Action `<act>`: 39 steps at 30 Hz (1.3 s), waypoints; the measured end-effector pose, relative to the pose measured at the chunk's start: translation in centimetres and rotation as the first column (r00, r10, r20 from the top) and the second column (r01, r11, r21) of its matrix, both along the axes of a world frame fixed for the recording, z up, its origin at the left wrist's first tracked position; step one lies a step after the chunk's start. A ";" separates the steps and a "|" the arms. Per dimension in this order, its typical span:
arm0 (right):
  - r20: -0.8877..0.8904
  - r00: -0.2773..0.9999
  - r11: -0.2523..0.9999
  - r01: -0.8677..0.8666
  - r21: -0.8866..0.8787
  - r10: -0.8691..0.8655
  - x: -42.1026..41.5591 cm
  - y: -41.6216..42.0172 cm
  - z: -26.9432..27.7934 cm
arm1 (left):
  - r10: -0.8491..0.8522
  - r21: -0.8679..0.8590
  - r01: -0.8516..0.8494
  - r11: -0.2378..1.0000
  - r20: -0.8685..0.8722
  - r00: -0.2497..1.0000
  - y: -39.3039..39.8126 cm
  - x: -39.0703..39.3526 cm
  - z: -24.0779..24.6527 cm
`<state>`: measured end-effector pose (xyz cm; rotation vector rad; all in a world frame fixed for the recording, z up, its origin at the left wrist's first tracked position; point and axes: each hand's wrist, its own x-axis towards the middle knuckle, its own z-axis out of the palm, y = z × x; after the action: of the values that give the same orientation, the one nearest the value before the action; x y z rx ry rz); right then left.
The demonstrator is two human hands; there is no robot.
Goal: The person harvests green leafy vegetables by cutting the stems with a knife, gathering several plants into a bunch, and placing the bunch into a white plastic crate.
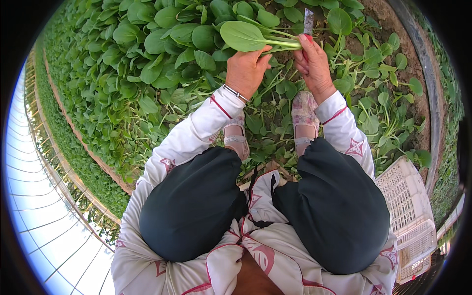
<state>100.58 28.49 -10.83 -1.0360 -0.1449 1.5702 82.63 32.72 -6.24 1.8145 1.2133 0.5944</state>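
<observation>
A leafy green plant (243, 36) with broad oval leaves and pale stalks lies sideways between my hands, above the bed. My left hand (246, 68) has its fingers at the stalks just below the largest leaf; part of its grip is hidden. My right hand (314, 65) holds a small knife (308, 22) by its red handle, with the stained, square-ended blade pointing away from me. The right thumb and fingers also pinch the stalks' base end. Uncut-looking greens (177, 40) grow densely beyond and left of my left hand.
Loose leaves (280, 88) litter the soil around my shoes (305, 110). Scattered low plants (372, 66) stand at the right, beside a dark hose or edging strip (424, 55). White plastic crates (405, 195) sit at my right side. A ribbed greenhouse wall (44, 206) curves along the left.
</observation>
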 end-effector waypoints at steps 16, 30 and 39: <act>0.648 0.709 0.960 -0.236 -0.153 0.278 -1.3 1.0 -4.7 | -0.116 0.345 0.437 0.831 -0.661 0.742 7.8 2.2 -3.7; 0.490 0.700 0.853 -0.387 -0.352 0.520 -4.9 6.0 -7.6 | -0.063 0.263 0.171 0.949 -0.375 0.925 10.1 -3.3 -6.7; 0.259 0.964 0.997 -0.058 -0.041 0.067 -1.9 2.7 -1.5 | -0.052 0.032 0.050 0.998 0.068 0.996 4.6 -1.9 -0.5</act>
<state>98.69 31.19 -12.34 -1.2726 -0.3354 1.4917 80.70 37.32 -6.69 1.8290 1.1144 0.6444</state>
